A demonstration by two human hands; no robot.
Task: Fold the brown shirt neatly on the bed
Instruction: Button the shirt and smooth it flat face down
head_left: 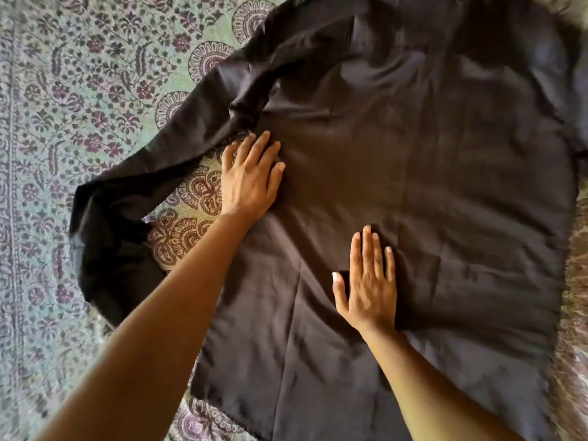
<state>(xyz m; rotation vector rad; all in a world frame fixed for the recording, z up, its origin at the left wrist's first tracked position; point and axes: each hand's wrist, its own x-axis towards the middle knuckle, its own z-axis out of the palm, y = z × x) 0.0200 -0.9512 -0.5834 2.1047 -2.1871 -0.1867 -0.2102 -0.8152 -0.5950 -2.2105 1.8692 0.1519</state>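
The brown shirt (429, 173) lies spread flat on the bed, its body filling the middle and right of the view. One long sleeve (127, 198) runs out to the left and bends down toward me. My left hand (251, 176) presses flat on the shirt's left side near the armpit, fingers straight. My right hand (369, 281) lies flat on the middle of the shirt body, fingers straight and together, thumb out. Neither hand grips the cloth.
A green and purple floral bedspread (79, 90) covers the bed to the left and shows under the sleeve. At the right edge a mottled brown fabric (572, 297) borders the shirt.
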